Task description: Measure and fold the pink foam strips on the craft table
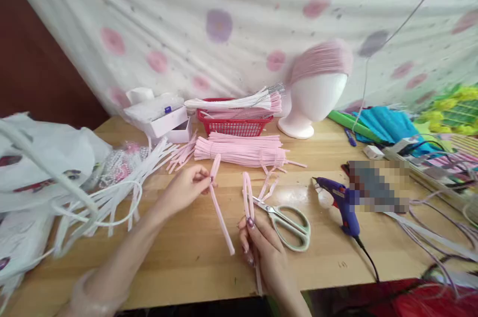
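Between the thumb and fingers of my left hand point(192, 185) is a pink pipe cleaner point(222, 220), looped at its top, its long tail slanting down to the right. My right hand point(263, 245) pinches a second pink pipe cleaner point(246, 190), bent into a narrow upright loop, with its tail hanging below the fingers. The two pieces are apart. Green-handled scissors point(293, 227) lie on the table just right of my right hand, blades toward the loop. Behind both hands lies a thick bundle of pink pipe cleaners point(239, 152).
A red basket point(239, 127) holds white and pink stems. Right of it stands a white foam head point(317, 93) with pink wrapping. A purple glue gun point(343, 202) with a cord lies on the right. White strips point(123, 197) and plastic bags point(48, 153) crowd the left.
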`<state>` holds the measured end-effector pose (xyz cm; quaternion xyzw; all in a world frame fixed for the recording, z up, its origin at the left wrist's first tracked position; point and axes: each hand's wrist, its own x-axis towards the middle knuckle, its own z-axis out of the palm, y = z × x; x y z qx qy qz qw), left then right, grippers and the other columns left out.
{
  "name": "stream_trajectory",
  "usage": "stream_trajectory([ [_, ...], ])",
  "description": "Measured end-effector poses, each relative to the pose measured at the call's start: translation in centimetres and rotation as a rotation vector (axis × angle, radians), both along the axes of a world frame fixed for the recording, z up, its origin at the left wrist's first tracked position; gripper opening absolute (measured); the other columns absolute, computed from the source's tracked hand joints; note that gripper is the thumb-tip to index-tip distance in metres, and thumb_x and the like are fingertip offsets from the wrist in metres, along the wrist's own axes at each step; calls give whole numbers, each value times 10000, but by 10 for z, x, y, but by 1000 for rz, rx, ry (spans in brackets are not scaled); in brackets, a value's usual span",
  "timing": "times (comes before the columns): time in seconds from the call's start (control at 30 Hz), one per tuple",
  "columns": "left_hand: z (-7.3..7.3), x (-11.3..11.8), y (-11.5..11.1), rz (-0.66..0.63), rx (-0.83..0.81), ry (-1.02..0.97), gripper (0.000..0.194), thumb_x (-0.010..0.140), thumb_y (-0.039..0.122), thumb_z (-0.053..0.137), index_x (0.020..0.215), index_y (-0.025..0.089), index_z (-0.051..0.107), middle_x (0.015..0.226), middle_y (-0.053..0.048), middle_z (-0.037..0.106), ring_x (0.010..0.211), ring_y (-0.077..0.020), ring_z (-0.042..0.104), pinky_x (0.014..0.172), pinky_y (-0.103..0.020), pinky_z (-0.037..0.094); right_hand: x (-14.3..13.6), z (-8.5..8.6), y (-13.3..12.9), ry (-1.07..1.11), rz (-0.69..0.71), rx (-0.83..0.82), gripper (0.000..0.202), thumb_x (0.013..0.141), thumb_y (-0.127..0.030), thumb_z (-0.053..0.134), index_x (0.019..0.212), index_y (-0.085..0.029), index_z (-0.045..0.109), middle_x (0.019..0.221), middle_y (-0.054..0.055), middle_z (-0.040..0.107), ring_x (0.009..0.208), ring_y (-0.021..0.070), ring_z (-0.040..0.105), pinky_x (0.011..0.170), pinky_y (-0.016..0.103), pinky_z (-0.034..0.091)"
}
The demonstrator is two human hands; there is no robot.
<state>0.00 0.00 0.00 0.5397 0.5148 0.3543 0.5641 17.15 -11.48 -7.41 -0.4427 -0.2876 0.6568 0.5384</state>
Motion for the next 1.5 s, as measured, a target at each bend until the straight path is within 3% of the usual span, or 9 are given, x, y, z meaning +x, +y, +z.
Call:
stream_trajectory([
  [0.07, -9, 5, -26, -35, -32, -56, 133, 725, 259, 717, 783, 168, 639, 673, -19, 752, 701, -170, 711, 723, -273, 548, -8, 2, 2, 27, 1, 20, 561, 695, -691, 761, 785, -163, 593, 512, -54, 502, 420, 53, 342, 433, 203, 197],
  [0.13, -18, 10, -47, -58, -69, -173, 261, 742, 301, 738, 950, 169, 652, 741, -31, 781, 758, -186, 732, 807, -306, 553, -15, 3, 3, 25, -2, 52, 535, 727, -678, 743, 778, -169, 586, 518, -53, 502, 434, 57, 345, 442, 205, 207],
  [0.3, -39, 23, -73, 24, -49, -337, 256, 792, 329, 726, 972, 151, 688, 893, -63, 799, 596, -151, 685, 809, -330, 561, -26, 2, 2, -86, -11, 164, 437, 867, -614, 650, 816, -182, 600, 570, -56, 492, 489, 67, 361, 472, 214, 240],
  [0.37, -42, 22, -74, 58, -26, -345, 247, 807, 331, 718, 979, 153, 708, 904, -60, 800, 614, -157, 696, 820, -332, 561, -27, 1, 1, -95, 19, 171, 404, 901, -572, 629, 808, -180, 598, 565, -57, 484, 497, 71, 364, 483, 219, 247],
  [0.43, -41, 18, -74, 92, 20, -326, 241, 811, 327, 721, 978, 153, 726, 932, -65, 800, 762, -184, 734, 856, -309, 552, -27, 3, -1, -79, 55, 157, 390, 914, -545, 614, 790, -177, 586, 541, -59, 475, 485, 73, 356, 482, 227, 240],
  [0.57, -38, 11, -71, 76, 54, -304, 251, 827, 324, 709, 1008, 152, 741, 977, -74, 801, 915, -203, 739, 857, -270, 549, -28, 7, -4, -91, 104, 143, 396, 921, -534, 588, 751, -178, 551, 510, -64, 450, 472, 78, 343, 480, 238, 230],
  [0.9, -45, 6, -70, 97, 16, -323, 264, 810, 296, 722, 1029, 151, 749, 994, -76, 806, 941, -198, 745, 871, -252, 552, -27, 10, -3, -131, 155, 134, 403, 927, -548, 557, 752, -187, 513, 515, -60, 464, 478, 83, 333, 488, 240, 230],
  [1.5, -43, 8, -69, 114, -23, -326, 252, 789, 291, 728, 995, 148, 753, 947, -79, 809, 900, -217, 748, 862, -288, 556, -28, 4, -1, -105, 156, 141, 381, 951, -518, 557, 768, -186, 518, 533, -62, 450, 488, 86, 342, 487, 235, 239],
])
